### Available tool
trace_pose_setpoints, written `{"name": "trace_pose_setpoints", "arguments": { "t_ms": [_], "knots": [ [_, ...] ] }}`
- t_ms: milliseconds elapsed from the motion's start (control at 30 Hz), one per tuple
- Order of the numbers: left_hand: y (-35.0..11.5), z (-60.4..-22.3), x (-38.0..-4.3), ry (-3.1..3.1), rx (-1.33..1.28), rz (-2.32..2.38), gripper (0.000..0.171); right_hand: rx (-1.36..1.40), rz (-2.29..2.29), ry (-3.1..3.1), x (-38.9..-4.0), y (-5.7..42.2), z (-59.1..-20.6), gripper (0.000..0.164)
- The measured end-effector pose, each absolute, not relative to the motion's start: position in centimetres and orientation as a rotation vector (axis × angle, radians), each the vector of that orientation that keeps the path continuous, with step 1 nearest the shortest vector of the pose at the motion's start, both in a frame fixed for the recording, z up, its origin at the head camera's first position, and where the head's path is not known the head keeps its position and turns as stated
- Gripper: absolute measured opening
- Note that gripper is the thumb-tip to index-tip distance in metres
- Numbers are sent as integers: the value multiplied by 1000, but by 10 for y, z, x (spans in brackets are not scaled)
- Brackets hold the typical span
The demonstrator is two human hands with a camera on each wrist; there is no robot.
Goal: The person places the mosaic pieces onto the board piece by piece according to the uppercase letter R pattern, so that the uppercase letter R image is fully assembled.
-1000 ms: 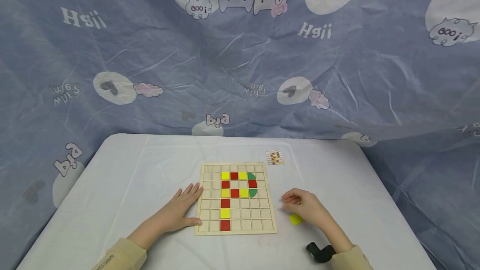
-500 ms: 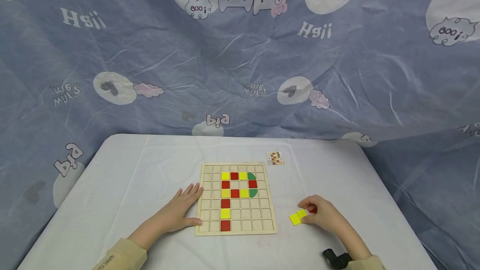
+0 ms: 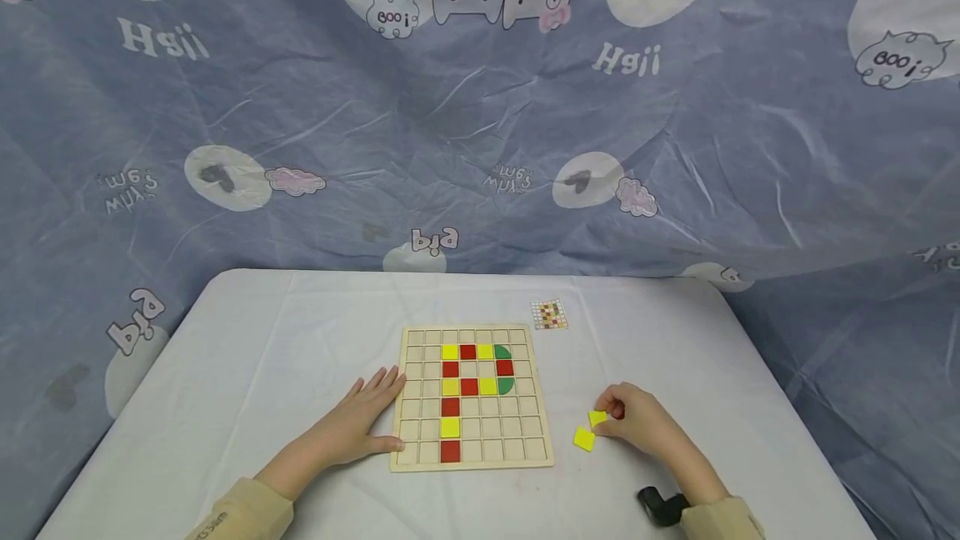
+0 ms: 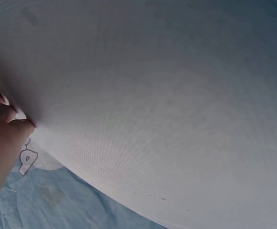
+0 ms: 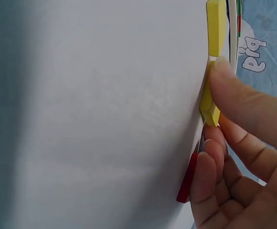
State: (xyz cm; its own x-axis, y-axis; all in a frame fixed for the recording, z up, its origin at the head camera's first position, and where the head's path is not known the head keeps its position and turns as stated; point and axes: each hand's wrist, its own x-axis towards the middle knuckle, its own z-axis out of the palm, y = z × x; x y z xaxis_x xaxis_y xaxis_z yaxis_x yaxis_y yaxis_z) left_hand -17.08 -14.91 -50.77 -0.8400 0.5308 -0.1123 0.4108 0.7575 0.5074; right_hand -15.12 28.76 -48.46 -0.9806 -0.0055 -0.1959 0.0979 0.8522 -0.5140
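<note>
My left hand (image 3: 358,421) rests with spread fingers on the left edge of a wooden grid board (image 3: 480,457). Red, yellow and green tiles fill some of its cells in a P-like shape. To the right of the board, my right hand (image 3: 633,415) pinches a yellow square tile (image 3: 597,418) between thumb and fingers. Another yellow tile (image 3: 584,439) lies on the table just in front of it. In the right wrist view a red tile (image 5: 188,179) sits by the curled lower fingers; whether they hold it is unclear. The head view hides that tile behind the hand.
A small printed pattern card (image 3: 550,314) lies beyond the board's upper right corner. A black device (image 3: 662,507) is at the right wrist. The white-covered table (image 3: 315,323) ends at a blue patterned cloth (image 3: 480,215) behind.
My right hand first drew back to the right onto the tiles, then moved slightly up and left. The two yellow tiles, touching before, now stand slightly apart. My left hand has stayed in place.
</note>
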Motion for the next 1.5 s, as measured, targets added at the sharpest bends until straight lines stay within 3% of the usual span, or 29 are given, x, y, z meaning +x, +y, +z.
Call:
{"name": "trace_pose_setpoints", "arguments": {
  "t_ms": [200, 467, 967, 1200, 1500],
  "knots": [
    [-149, -508, -170, 2709, 741, 699, 100, 100, -832, 2840, -154, 284, -486, 29],
    [-150, -512, -170, 2718, 735, 683, 100, 106, -973, 2803, -158, 272, -478, 19],
    [-150, -514, -171, 2709, 754, 700, 99, -177, -1344, 2630, -177, 173, -479, 25],
    [-149, -515, -172, 2715, 744, 688, 101, -295, -1256, 2642, -181, 145, -486, 11],
    [-149, -514, -172, 2712, 748, 693, 100, -291, -1218, 2677, -182, 130, -489, 9]
  ]
}}
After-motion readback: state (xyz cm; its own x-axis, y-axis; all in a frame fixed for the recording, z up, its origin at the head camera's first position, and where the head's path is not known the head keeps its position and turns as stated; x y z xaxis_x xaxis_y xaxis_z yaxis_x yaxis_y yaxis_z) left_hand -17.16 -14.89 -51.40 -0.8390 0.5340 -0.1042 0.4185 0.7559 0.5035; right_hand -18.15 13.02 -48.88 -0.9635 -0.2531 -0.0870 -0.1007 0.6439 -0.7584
